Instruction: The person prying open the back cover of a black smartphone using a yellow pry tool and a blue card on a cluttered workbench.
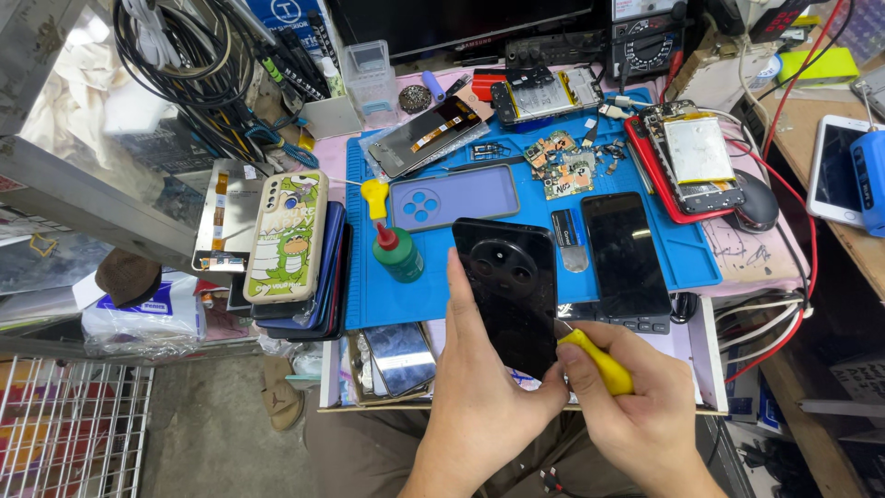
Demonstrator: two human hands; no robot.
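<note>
My left hand (479,387) grips a black phone (512,290) from below, its back with a round camera ring facing up. My right hand (636,415) holds a yellow-handled tool (599,360) whose tip meets the phone's lower right edge. Both hands are over the front edge of the blue work mat (433,300), above an open drawer (705,355).
On the mat lie a purple phone case (456,195), a green bottle with a red tip (396,254), another black phone (627,251), small circuit boards (560,161) and an opened red phone (696,161). A stack of phones (290,249) sits at the left; cables hang behind.
</note>
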